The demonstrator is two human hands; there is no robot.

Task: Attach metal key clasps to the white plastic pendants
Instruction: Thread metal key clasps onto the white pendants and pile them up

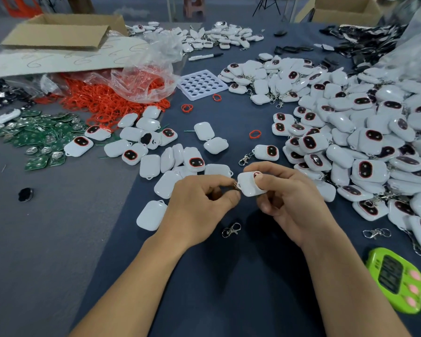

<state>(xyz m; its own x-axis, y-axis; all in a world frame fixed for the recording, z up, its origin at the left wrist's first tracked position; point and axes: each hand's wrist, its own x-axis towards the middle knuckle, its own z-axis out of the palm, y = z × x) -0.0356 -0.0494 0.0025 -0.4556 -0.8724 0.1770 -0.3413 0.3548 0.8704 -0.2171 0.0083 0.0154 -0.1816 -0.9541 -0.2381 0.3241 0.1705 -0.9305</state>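
My right hand (284, 195) grips a white plastic pendant (248, 184) above the dark table cloth, thumb across its top. My left hand (202, 200) pinches a small metal key clasp (235, 184) against the pendant's left corner loop; most of the clasp is hidden by my fingers. A loose clasp (231, 230) lies on the cloth just below my hands, and another loose clasp (376, 233) lies at the right. One pendant with a clasp attached (265, 152) lies just above my hands.
A big heap of white pendants (350, 132) fills the right side, and a smaller group (161, 152) lies left of centre. Red rubber rings (107, 98), green circuit boards (34, 137), a white tray (202, 84), a marker (206, 56) and a green timer (396, 279) surround the work spot.
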